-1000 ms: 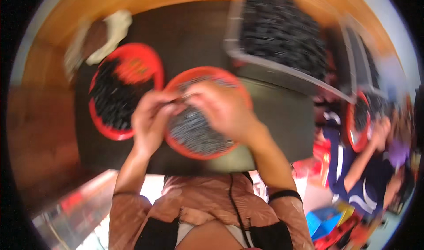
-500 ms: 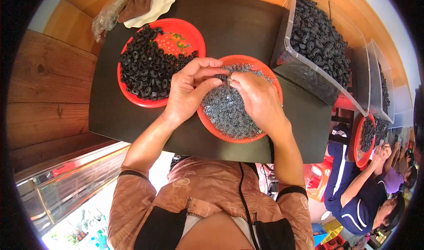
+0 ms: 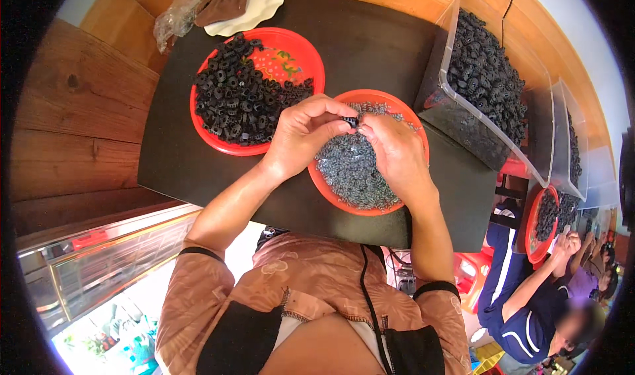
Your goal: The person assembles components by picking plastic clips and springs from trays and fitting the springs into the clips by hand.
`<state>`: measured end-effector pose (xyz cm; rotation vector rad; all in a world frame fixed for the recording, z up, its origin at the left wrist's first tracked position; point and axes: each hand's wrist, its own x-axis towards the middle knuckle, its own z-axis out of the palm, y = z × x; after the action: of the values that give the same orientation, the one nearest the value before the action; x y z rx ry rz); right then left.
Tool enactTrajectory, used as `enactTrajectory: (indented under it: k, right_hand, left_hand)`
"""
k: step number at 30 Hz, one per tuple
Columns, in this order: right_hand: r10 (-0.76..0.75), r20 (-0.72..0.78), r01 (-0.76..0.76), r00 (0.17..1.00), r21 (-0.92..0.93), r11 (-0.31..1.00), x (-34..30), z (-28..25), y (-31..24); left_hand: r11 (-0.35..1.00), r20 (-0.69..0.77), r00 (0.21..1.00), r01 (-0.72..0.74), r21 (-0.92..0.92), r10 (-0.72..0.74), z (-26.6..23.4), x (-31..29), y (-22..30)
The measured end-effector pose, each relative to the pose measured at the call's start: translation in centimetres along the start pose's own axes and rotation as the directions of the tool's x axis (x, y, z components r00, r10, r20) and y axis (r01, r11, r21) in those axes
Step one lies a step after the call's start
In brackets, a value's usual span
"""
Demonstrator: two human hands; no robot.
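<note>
My left hand (image 3: 299, 137) pinches a small black plastic part (image 3: 351, 121) between thumb and fingertips. Against that part press the closed fingertips of my right hand (image 3: 400, 155); whatever small thing they hold is hidden. Both hands are over a red basin (image 3: 424, 137) filled with small metal springs (image 3: 357, 170). To the left stands a red tray (image 3: 316, 52) with a printed pattern, heaped with black plastic parts (image 3: 231, 97) like the one I hold.
A clear plastic bin (image 3: 456, 90) full of black parts stands at the right of the dark table (image 3: 370, 31), with another bin (image 3: 562, 123) beyond. A white scalloped dish (image 3: 264, 4) and brown cloth (image 3: 225, 1) lie far left. A co-worker (image 3: 529, 315) sits at the right by a red tray (image 3: 534, 223).
The view has shifted slightly, so the table things appear a little farther right. My hands stay together over the basin, the black part still in my left fingers.
</note>
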<state>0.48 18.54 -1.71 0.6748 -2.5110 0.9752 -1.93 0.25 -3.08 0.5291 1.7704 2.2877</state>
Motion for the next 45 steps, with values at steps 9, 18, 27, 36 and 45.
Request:
enactTrajectory:
  k: [9,18,27,36,45]
  right_hand:
    - [-0.059,-0.013,0.057,0.998,-0.083,0.995,0.4,0.2,-0.2]
    - [0.13,0.095,-0.135,0.987,0.053,0.989,0.1,-0.5,-1.0]
    - [0.16,0.106,-0.171,0.981,0.104,0.98,0.8,-0.4,-1.6]
    - [0.412,0.402,-0.572,0.818,0.482,0.664,1.3,-2.4,-2.0]
    - [0.251,0.315,-0.381,0.915,0.473,0.795,5.8,-1.7,-2.1]
  left_hand:
    - [0.878,-0.061,0.976,-0.158,0.452,0.207,0.3,0.0,0.8]
    - [0.734,0.046,0.93,-0.317,0.601,0.365,0.2,-0.6,0.4]
    - [0.926,0.001,0.992,-0.118,0.36,0.126,-0.5,-0.5,0.9]
    - [0.962,0.303,0.949,0.162,-0.221,-0.09,-0.7,-0.3,0.3]
    - [0.812,0.451,0.891,0.293,-0.504,-0.042,-0.7,-0.9,1.9]
